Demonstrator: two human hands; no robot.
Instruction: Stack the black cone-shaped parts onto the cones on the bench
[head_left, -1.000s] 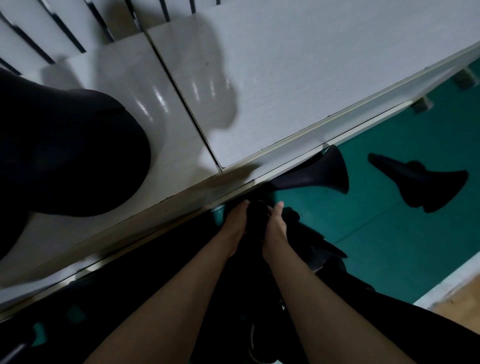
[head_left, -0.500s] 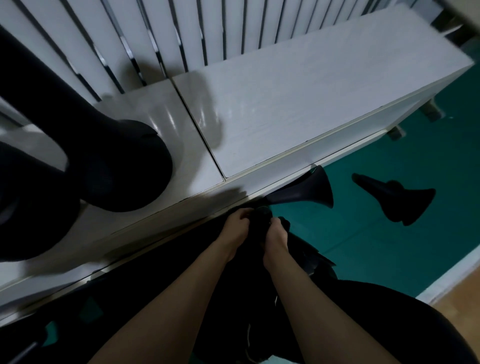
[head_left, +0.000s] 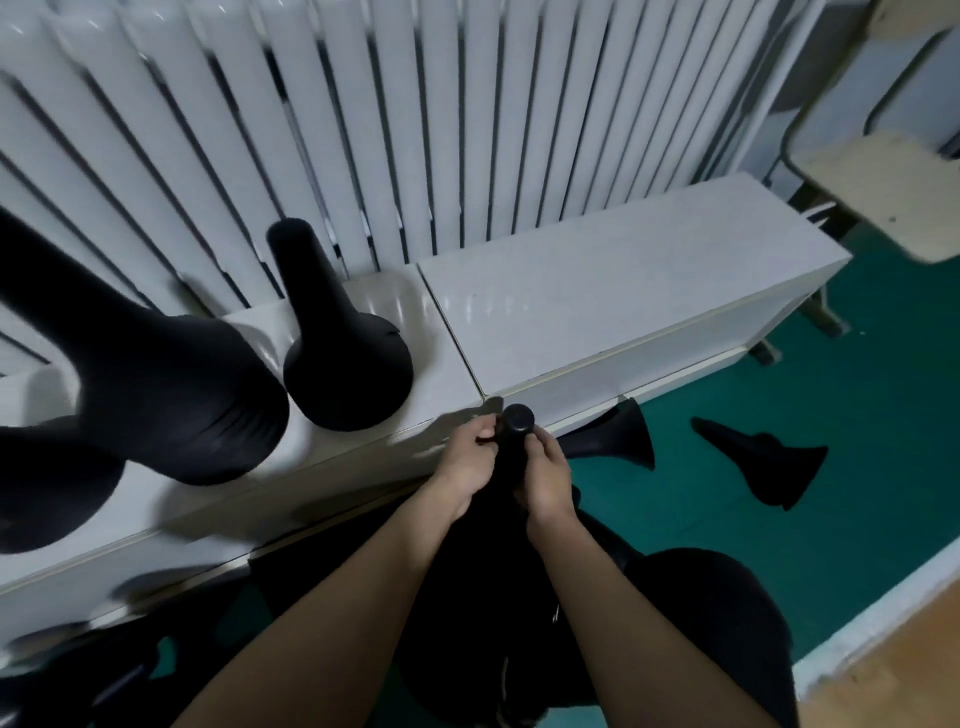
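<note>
Both left hand (head_left: 467, 465) and right hand (head_left: 545, 480) grip a matte, round-tipped cone (head_left: 518, 420).

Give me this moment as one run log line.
left hand: grips black cone-shaped part | right hand: grips same part | bench: cones standing | floor: two parts lying

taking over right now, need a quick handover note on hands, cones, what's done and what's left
Left hand and right hand both grip one black cone part, narrow end up, at the bench front edge.
Bench cones stand to its left: a near one and a bigger-looking one.
Done: part in hand.
Left: seat it on a bench cone, then fetch the two floor cones lying on their sides.
</note>
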